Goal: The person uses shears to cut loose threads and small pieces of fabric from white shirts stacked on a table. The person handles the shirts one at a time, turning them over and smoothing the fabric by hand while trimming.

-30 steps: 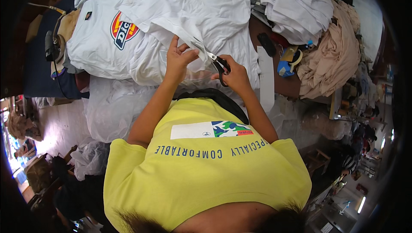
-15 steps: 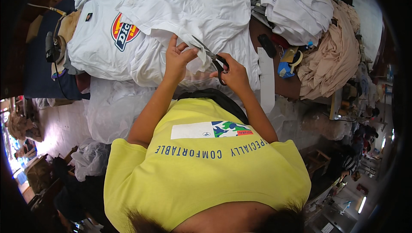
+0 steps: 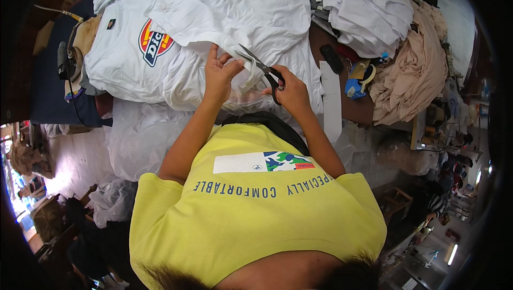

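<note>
White T-shirts with a red, yellow and blue print lie spread in layers on the table in front of me. My left hand [image 3: 218,79] pinches the near edge of the top white T-shirt [image 3: 235,20] between thumb and fingers, with the other fingers lifted. Black-handled scissors [image 3: 263,67] are in my right hand [image 3: 292,90], its fingers through the loops. Their blades part slightly and point up and left, at the cloth edge just right of my left fingertips. Folds hide part of the hem there.
A white ruler-like strip [image 3: 331,103], a black object [image 3: 332,58] and a blue tape dispenser [image 3: 357,80] lie at right. Beyond are a white cloth pile [image 3: 368,14] and beige cloth [image 3: 409,79]. An iron [image 3: 65,60] stands at left; plastic bags [image 3: 141,137] hang below the table edge.
My left hand has shifted very slightly left along the cloth edge. The edge beside the scissor blades lies a little differently; the scissors have barely moved.
</note>
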Demonstrator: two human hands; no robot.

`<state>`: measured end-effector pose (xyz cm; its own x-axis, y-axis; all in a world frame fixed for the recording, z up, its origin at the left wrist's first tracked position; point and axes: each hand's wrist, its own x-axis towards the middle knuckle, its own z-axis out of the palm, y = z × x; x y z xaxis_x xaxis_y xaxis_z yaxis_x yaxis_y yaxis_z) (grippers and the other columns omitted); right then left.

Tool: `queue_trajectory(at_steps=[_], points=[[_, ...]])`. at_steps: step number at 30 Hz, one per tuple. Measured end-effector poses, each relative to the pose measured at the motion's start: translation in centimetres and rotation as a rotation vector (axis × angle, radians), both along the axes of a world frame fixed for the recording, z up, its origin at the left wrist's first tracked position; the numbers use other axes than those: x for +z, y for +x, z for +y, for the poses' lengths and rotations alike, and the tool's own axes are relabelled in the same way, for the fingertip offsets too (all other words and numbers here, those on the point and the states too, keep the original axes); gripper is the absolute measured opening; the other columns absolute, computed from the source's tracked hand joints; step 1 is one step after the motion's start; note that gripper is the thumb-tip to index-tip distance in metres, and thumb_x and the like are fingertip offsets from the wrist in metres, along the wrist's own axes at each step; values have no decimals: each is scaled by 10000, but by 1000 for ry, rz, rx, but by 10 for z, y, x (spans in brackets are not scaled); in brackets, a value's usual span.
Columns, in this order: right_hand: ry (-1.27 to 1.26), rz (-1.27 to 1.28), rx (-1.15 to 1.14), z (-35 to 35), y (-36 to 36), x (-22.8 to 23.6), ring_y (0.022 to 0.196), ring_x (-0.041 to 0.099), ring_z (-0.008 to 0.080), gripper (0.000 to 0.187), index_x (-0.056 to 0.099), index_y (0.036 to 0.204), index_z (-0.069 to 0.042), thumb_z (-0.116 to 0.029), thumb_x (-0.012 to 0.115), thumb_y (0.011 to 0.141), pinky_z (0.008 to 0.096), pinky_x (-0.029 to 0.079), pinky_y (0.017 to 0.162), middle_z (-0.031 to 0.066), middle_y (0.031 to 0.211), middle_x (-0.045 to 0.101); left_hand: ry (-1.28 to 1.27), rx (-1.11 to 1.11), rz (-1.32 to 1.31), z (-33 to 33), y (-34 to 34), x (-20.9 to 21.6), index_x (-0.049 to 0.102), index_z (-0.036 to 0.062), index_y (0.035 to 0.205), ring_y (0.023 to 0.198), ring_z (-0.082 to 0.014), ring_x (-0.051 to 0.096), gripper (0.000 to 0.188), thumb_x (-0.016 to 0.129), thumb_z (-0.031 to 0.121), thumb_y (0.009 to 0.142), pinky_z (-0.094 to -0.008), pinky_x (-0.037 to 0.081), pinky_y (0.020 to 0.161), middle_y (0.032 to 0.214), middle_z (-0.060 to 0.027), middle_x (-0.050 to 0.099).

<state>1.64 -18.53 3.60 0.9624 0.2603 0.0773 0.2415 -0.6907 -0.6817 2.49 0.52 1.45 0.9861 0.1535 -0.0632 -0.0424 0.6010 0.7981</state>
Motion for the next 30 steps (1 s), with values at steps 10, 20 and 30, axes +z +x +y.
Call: queue_trajectory(at_steps=[10,20,30], points=[[20,-7,8,-2,-1,-8,586,554,202,640,531,1095,-142,-362,804,559,318,457,567,53,730,572,-7,-11,1,0,-1,-2,286,82,1313,849,-150,621,665,596,-87,749,-271,537,693,1031,-104,599],[60,49,35,-5,0,-11,592,583,229,566,527,1066,-120,-269,799,593,319,454,556,79,700,590,-15,-30,8,0,-2,2,172,33,1369,831,-159,615,790,612,-86,724,-270,538,712,1044,-137,569],[-29,-48,50,-4,3,-12,618,551,224,617,525,1096,-131,-339,787,577,330,448,563,74,766,561,-27,45,15,2,1,-10,143,12,1375,841,-161,612,803,595,-100,720,-254,527,703,1049,-151,572]])
